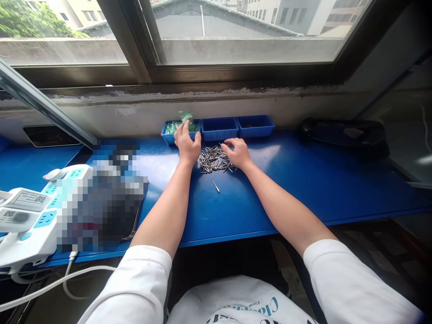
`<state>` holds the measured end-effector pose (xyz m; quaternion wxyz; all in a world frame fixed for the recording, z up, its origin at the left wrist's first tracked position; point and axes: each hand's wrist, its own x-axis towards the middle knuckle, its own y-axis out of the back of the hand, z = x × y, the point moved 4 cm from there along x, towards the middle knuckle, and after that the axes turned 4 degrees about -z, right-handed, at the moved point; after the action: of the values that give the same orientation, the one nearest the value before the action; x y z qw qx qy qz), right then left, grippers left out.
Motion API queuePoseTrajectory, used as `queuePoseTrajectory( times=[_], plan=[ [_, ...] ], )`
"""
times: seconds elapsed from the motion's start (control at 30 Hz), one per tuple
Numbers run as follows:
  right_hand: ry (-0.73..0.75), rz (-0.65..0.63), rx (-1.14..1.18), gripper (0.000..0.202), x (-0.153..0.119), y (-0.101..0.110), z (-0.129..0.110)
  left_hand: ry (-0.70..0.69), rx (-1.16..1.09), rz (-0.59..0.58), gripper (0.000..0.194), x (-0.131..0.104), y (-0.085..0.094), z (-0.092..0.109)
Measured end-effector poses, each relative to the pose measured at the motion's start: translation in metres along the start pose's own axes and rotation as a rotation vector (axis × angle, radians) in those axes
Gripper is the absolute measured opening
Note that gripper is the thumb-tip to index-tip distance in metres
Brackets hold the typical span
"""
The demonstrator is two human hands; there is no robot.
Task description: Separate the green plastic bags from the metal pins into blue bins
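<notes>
My left hand (188, 143) reaches over the left blue bin (169, 138), palm down, fingers stretched and thumb apart. Its fingertips are at a small green-and-clear packet (185, 115) that sticks up above the bin's back edge. More green packets (173, 127) lie in that bin. My right hand (238, 154) is at the right side of a pile of thin metal bits (212, 160), with fingers curled and thumb and index tips close together. Whatever they pinch is too small to make out. One single metal bit (216, 186) lies apart, nearer to me.
Beside the left bin stand a middle blue bin (220, 133) and a right blue bin (255, 130) with small dark pieces inside. A white power strip (40, 225) and a blurred-out item (104, 202) lie left. A black case (344, 137) sits at right, below the window.
</notes>
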<state>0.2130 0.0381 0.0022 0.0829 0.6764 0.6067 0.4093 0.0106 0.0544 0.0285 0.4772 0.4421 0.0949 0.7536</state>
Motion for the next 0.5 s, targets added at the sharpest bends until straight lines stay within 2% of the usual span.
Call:
queuePoseTrajectory(
  times=[0.13, 0.23, 0.4, 0.5],
  plan=[
    [-0.031, -0.047, -0.027, 0.03, -0.001, -0.001, -0.001, 0.157, 0.047, -0.095, 0.068, 0.003, -0.009, -0.014],
    [-0.042, -0.087, -0.045, 0.032, -0.001, -0.002, -0.002, 0.224, 0.092, -0.142, 0.075, 0.002, -0.011, -0.016],
    [-0.03, -0.101, -0.047, 0.033, 0.0, -0.004, 0.0, 0.308, 0.155, -0.153, 0.07, -0.004, -0.005, -0.013],
    [-0.022, -0.106, -0.04, 0.033, 0.0, -0.006, 0.003, 0.286, 0.129, -0.115, 0.067, -0.006, -0.002, -0.011]
  ],
)
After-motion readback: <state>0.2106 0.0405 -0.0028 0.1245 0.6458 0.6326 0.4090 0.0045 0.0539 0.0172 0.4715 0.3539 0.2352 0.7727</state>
